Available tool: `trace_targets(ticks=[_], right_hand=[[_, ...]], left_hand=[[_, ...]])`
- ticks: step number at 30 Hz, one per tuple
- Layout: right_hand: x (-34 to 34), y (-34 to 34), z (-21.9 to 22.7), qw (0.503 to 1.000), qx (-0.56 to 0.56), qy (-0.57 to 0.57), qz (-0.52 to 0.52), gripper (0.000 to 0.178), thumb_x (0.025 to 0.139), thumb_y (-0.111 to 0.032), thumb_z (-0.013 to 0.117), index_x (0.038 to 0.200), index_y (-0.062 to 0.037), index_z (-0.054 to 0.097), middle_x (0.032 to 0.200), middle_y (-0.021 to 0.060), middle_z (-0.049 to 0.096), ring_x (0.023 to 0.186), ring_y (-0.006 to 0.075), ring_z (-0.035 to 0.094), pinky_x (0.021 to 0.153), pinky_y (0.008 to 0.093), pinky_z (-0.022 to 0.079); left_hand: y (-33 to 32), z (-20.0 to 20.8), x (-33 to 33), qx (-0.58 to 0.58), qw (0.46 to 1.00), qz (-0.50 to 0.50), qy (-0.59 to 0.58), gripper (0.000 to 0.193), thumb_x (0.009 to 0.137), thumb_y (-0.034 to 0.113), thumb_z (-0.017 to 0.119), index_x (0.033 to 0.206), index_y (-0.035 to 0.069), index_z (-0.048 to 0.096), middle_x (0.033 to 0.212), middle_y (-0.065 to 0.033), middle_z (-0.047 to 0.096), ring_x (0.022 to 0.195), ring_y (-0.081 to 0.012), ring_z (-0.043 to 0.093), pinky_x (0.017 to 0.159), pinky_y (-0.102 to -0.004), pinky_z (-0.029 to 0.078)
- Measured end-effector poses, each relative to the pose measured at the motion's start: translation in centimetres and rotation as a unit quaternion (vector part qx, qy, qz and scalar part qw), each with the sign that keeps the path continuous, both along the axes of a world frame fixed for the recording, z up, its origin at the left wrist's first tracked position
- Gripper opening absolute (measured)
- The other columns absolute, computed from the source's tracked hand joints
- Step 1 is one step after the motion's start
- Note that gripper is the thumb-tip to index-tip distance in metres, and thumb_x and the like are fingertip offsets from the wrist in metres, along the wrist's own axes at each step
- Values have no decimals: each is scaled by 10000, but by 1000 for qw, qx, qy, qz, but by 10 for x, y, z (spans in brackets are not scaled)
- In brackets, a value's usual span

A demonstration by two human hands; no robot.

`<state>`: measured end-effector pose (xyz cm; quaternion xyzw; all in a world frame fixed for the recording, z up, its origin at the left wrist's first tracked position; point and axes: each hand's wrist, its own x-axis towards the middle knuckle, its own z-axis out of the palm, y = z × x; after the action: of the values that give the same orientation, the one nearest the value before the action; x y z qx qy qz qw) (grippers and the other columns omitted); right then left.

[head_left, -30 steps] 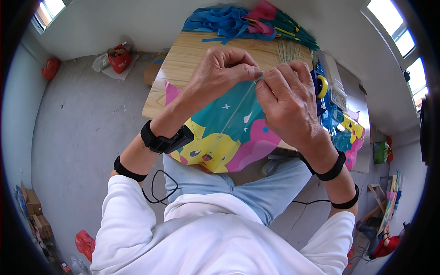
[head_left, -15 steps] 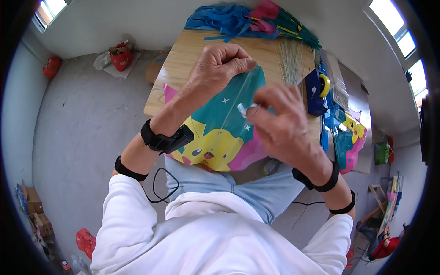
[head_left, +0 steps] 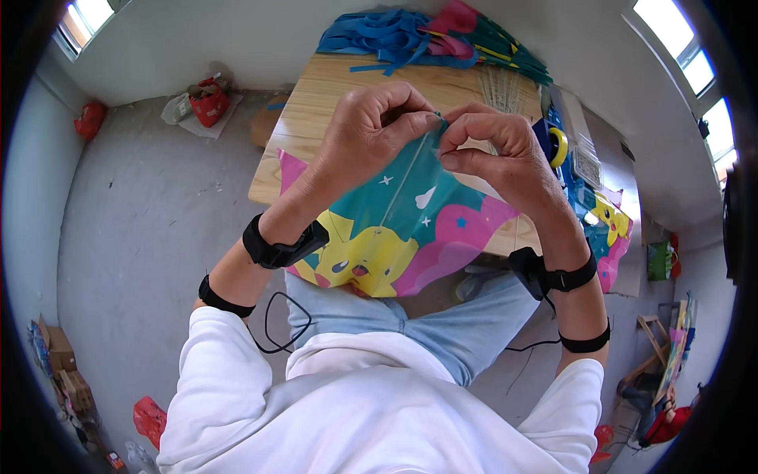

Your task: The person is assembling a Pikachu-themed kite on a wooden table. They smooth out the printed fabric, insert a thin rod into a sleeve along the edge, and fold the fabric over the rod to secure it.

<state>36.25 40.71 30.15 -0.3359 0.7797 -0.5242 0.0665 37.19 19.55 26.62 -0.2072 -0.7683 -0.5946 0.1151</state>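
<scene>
A thin plastic kite, printed teal, pink and yellow with a cartoon face, slopes from my raised hands down to my lap. A pale rod line runs along its middle toward the top tip. My left hand is closed, pinching that tip between thumb and forefinger. Right beside it, my right hand is closed with curled fingers at the tip's right edge. Its fingertips hide whatever small piece may be between them. The kite's lower edge rests over my jeans.
Blue ribbons and a stack of folded kites lie at the table's far end. Thin clear rods, a yellow tape roll and another kite are on the right. Red bags sit on the floor at left.
My right hand has moved up to the kite's tip, beside my left hand. The small pale piece seen in its fingers before no longer shows. The kite's right side has spread into view.
</scene>
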Motion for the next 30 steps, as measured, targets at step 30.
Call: trace_targets(ticks=[30], right_hand=[[-23, -6, 2, 995, -66, -79, 11, 93, 813, 12, 701, 900, 22, 735, 810, 39, 699, 787, 91, 640, 758, 234, 516]], left_hand=[[-7, -7, 1, 150, 981, -103, -67, 154, 947, 56, 634, 1100, 54, 644, 983, -29, 663, 892, -87, 628, 846, -215, 518]])
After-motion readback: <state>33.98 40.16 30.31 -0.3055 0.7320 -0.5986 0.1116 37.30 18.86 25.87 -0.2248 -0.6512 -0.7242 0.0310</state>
